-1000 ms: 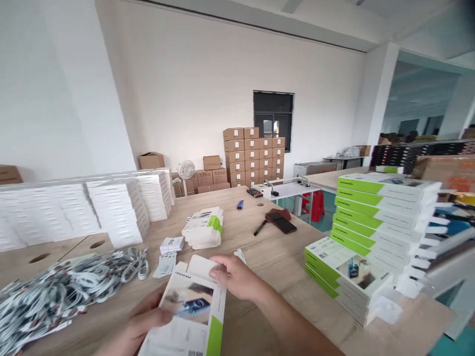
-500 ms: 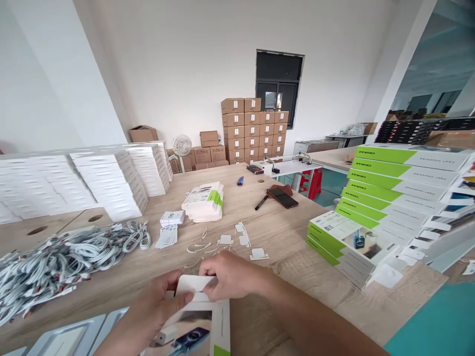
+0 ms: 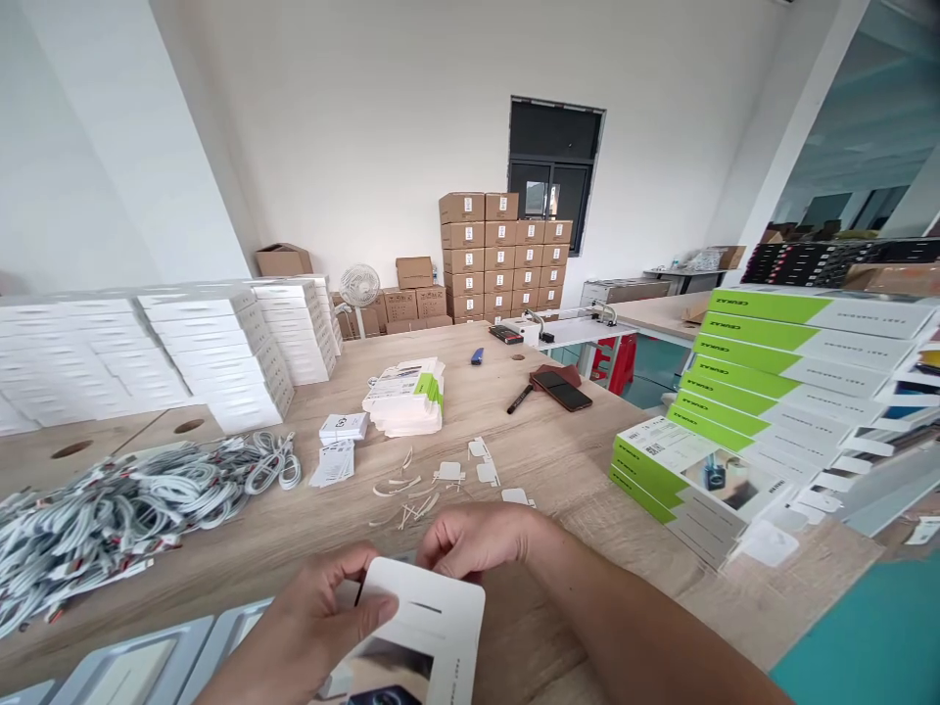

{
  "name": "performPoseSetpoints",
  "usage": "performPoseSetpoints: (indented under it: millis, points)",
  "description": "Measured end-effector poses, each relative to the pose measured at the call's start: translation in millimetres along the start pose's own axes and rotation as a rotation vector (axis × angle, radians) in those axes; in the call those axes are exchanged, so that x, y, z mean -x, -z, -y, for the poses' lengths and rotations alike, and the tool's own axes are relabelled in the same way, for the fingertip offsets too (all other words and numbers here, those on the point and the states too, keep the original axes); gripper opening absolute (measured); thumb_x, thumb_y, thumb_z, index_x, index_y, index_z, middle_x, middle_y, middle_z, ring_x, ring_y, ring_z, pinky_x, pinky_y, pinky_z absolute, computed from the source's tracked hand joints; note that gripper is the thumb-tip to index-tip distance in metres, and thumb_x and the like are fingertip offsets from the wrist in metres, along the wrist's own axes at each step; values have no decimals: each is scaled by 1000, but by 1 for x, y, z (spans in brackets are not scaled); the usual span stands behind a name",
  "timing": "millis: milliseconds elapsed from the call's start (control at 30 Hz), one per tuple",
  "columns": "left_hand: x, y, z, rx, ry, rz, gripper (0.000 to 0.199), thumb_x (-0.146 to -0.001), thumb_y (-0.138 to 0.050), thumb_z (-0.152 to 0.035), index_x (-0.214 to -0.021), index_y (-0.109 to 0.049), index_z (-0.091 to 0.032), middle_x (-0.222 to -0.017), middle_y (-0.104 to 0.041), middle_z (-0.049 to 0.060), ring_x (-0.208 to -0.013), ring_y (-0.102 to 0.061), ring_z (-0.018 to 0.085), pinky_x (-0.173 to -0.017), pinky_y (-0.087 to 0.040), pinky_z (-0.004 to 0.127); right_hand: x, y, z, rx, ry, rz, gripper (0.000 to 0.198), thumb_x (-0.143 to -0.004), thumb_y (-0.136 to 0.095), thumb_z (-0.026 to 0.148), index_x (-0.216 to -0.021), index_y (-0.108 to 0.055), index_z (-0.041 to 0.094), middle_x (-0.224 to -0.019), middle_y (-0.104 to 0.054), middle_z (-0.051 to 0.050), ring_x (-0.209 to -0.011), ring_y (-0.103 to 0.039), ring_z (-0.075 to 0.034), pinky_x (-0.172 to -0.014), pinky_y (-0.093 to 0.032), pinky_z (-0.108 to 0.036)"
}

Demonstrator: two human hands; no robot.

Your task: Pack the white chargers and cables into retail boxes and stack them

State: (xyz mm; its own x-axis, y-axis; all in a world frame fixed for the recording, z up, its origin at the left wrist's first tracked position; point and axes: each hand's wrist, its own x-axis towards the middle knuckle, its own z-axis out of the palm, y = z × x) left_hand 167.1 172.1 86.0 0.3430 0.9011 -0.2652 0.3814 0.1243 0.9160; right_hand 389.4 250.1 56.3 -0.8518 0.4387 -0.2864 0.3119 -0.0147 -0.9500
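In front of me is a product box (image 3: pixel 400 658) with a phone picture on its printed face. Its rounded white end flap (image 3: pixel 445 592) stands out flat from that face, with a narrow slit in it. My left hand (image 3: pixel 312 617) is closed on the box, thumb pressed on the flap near its left corner. Just behind the flap's far edge is my right hand (image 3: pixel 474 543), its fingers curled. What those fingertips hold, if anything, is hidden. Beyond it lie thin white strips (image 3: pixel 418 507) and small white card cut-outs (image 3: pixel 449 472).
Bundled grey-white cables (image 3: pixel 168 499) and grey trays (image 3: pixel 139 661) lie to the left, before stacked white boxes (image 3: pixel 250 362). Folded cartons (image 3: pixel 400 397) and cards (image 3: pixel 334 462) sit ahead, a marker (image 3: pixel 519 399) and phone (image 3: pixel 562 389) beyond. Green-white boxes (image 3: pixel 682 475) rise at right.
The flap, bent over at the box's end before, now extends outward with its slit showing. My right hand has left the flap's front and moved slightly right, behind its edge.
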Motion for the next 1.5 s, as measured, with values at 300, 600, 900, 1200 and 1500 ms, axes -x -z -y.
performPoseSetpoints:
  millis: [300,600,900,1200,1500]
  points:
    - [-1,4,-9,-61,-84,92,30,-83,-59,-50,-82,-63,-20,-78,-67,1,-72,-61,19,-63,-46,25,-9,15,-17,658,35,-763,21,-85,-52,17,-89,-73,21,-83,-72,0,-76,-65,-15,-69,-46,-24]
    - [-5,0,3,-100,-74,-29,45,-82,-56,-52,-118,-61,-26,-95,-65,2,-80,-61,21,-72,-47,28,-17,48,-42,903,-76,-1128,15,-86,-59,23,-96,-70,20,-114,-64,-9,-114,-48,-27,-95,-32,-40]
    - [-6,2,4,-262,-86,-19,35,-86,-52,-52,-97,-68,-24,-84,-57,-1,-73,-47,16,-67,-37,25,-18,55,-52,841,-60,-1168,15,-81,-67,25,-95,-70,24,-108,-69,-5,-108,-52,-25,-89,-33,-37]
    - [-4,0,-3,-230,-47,15,35,-86,-52,-53,-96,-68,-23,-77,-53,-3,-67,-42,14,-62,-33,24,-13,54,-44,583,136,-1232,12,-84,-58,23,-83,-70,23,-82,-70,-1,-80,-58,-18,-78,-40,-31]
    - [-4,3,-6,-252,-59,-101,50,-88,-41,-64,-88,-71,-23,-91,-67,2,-89,-56,22,-81,-42,27,-8,23,-9,221,379,-888,30,-89,-55,39,-101,-72,19,-92,-74,-4,-80,-65,-17,-71,-51,-28]
